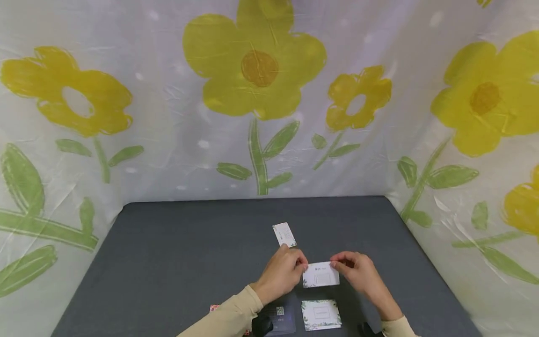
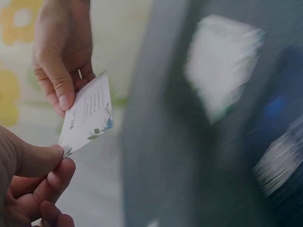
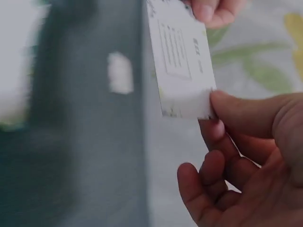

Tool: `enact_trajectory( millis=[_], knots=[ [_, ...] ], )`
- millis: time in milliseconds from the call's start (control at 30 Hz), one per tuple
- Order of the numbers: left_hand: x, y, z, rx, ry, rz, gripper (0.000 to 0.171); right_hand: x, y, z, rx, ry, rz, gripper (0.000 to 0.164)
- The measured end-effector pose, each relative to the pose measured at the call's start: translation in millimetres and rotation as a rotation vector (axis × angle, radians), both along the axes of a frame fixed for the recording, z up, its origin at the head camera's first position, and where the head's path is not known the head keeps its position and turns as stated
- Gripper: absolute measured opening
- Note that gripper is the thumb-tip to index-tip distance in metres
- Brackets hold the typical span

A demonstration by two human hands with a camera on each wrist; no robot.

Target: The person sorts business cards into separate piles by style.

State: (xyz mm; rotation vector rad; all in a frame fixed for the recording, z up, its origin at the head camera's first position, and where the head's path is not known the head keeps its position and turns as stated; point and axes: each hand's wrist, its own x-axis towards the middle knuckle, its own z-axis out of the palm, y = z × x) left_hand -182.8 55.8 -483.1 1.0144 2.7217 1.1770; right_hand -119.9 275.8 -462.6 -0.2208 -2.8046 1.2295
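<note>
A white printed card [image 1: 321, 276] with leafy corners is held up above the dark table between both hands. My left hand [image 1: 281, 271] pinches its left edge near the top corner between thumb and forefinger. On the opposite side, my right hand [image 1: 358, 274] pinches the upper right corner the same way. In the right wrist view, the card [image 3: 182, 61] shows a boxed block of text and a short heading. Beneath the held card, a second white card [image 1: 321, 314] with a leafy border lies on the table.
Beyond the left hand a small white card [image 1: 284, 234] lies on the dark table [image 1: 189, 248]. A dark blue flat item [image 1: 284, 320] with a small square code sits by the left forearm. Some red patterned thing [image 1: 214, 307] is mostly hidden behind the sleeve. Flower-printed curtains [image 1: 168, 140] surround the table.
</note>
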Motion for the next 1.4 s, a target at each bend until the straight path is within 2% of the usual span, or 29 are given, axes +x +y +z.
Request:
enact_trajectory(
  millis=[133,267,367,567,700,767,967,1233,1400],
  knots=[
    [18.8,7.4,-23.6,-0.059,-0.053,-0.036,0.01,24.3,4.3,-29.8,-0.042,-0.101,-0.043,0.005],
    [30.4,12.1,-39.4,-0.099,-0.041,-0.068,0.013,37.0,3.8,-47.0,-0.025,-0.188,-0.108,0.004],
    [34.0,13.4,-48.7,-0.153,0.045,-0.086,0.015,38.8,1.0,-54.9,0.002,-0.22,-0.129,0.004],
    [36.3,15.2,-65.1,-0.262,0.305,-0.107,0.017,37.7,-3.5,-65.5,0.092,-0.254,-0.097,0.004],
    [39.0,17.0,-67.5,-0.33,0.392,-0.09,0.017,37.9,-4.2,-65.6,0.158,-0.223,-0.068,0.005],
    [40.1,18.1,-67.0,-0.357,0.404,-0.085,0.017,38.3,-5.1,-64.9,0.183,-0.203,-0.062,0.002],
    [42.7,20.8,-65.5,-0.434,0.433,-0.07,0.016,40.7,-7.3,-66.5,0.231,-0.176,-0.046,0.01],
    [45.0,23.3,-64.1,-0.474,0.476,-0.051,0.018,38.6,-7.7,-64.1,0.283,-0.229,0.001,0.011],
    [47.9,24.1,-67.9,-0.482,0.469,-0.034,0.025,33.4,-11.5,-61.6,0.316,-0.329,0.054,0.012]
  ],
)
